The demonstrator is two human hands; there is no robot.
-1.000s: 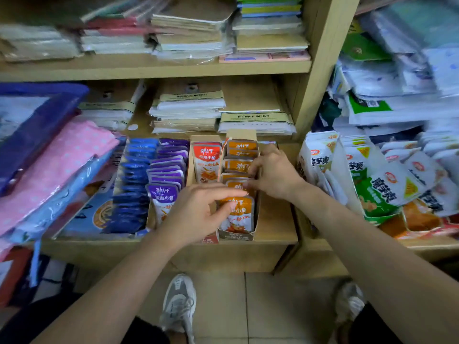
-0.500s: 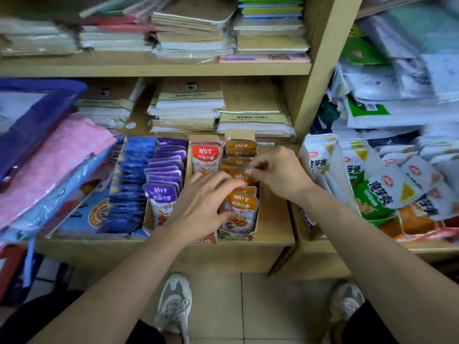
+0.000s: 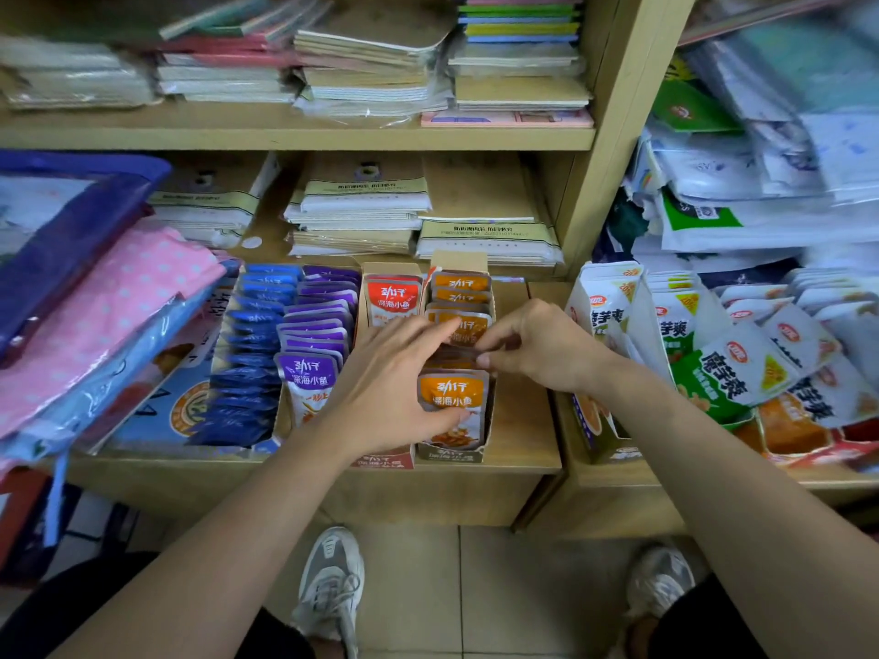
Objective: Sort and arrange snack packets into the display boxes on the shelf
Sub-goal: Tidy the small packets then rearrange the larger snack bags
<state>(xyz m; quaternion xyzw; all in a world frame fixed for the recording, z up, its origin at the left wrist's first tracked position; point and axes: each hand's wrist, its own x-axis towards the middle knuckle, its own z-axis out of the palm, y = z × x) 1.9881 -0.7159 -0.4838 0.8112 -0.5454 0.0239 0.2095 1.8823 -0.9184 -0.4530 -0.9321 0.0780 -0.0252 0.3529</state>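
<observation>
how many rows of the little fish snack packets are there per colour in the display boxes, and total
blue packets: 1 row
purple packets: 1 row
red packets: 1 row
orange packets: 1 row, with the left hand and right hand on it
total: 4 rows

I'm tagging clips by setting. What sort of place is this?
Probably a small shop selling stationery and snacks: wooden shelves hold stacked notebooks, cardboard display boxes of snack packets stand in rows, and more bagged snacks pile up at right.
</observation>
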